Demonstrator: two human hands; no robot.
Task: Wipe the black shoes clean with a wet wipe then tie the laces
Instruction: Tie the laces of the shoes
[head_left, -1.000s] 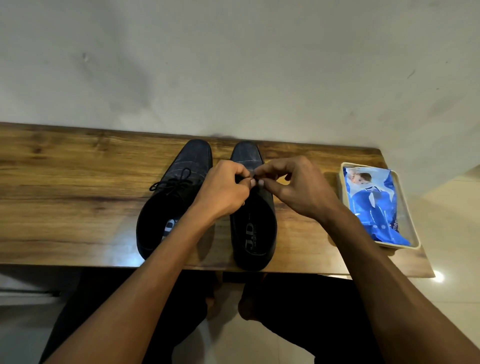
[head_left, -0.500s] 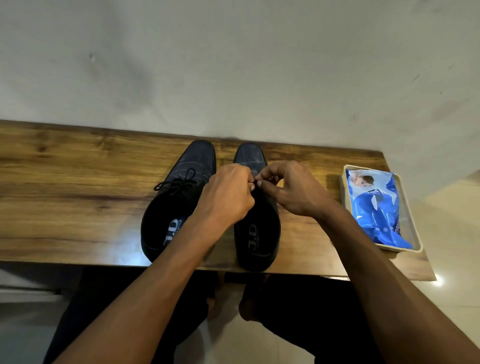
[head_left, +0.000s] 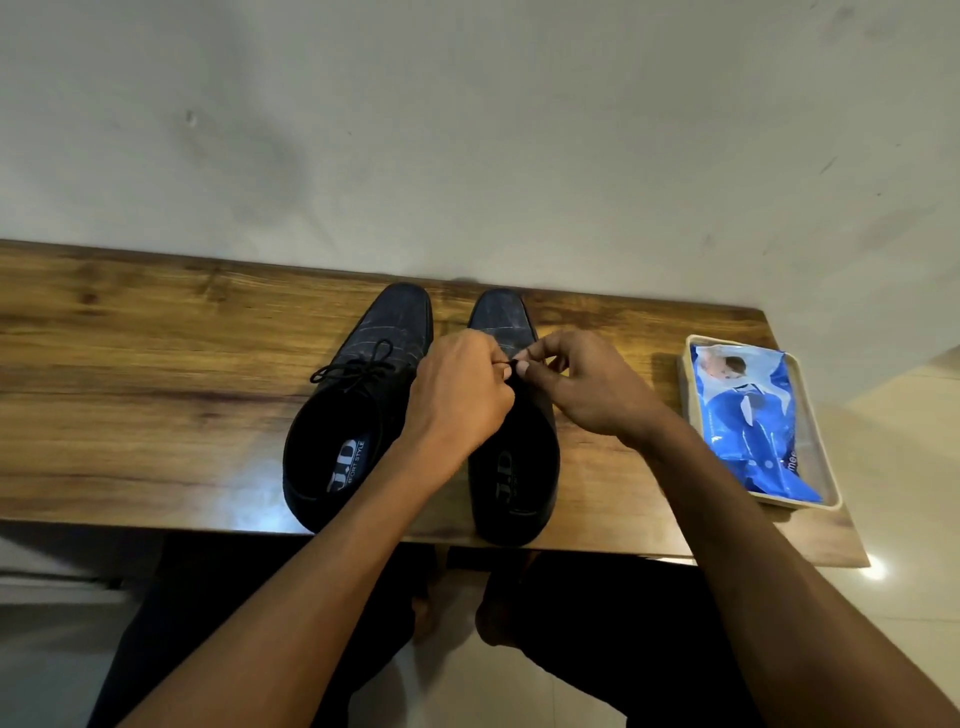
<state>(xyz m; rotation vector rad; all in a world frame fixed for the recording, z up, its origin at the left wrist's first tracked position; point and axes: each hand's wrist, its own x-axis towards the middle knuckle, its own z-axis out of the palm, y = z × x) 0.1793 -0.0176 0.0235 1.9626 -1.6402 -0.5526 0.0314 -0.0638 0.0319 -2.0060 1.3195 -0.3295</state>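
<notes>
Two black shoes stand side by side on the wooden table (head_left: 156, 395), toes toward the wall. The left shoe (head_left: 358, 415) has its lace tied in a bow (head_left: 358, 366). Over the tongue of the right shoe (head_left: 511, 467), my left hand (head_left: 460, 395) and my right hand (head_left: 587, 389) meet. Each pinches a bit of the thin black lace (head_left: 514, 361) between thumb and fingertips. Most of that lace is hidden under my hands.
A blue pack of wet wipes (head_left: 748, 421) lies in a shallow beige tray (head_left: 826, 457) at the table's right end. A grey wall rises right behind the table. My legs and bare feet are below the front edge.
My hands stay over the right shoe's tongue, working the lace with small finger moves. The view has shifted slightly; the shoes have not moved.
</notes>
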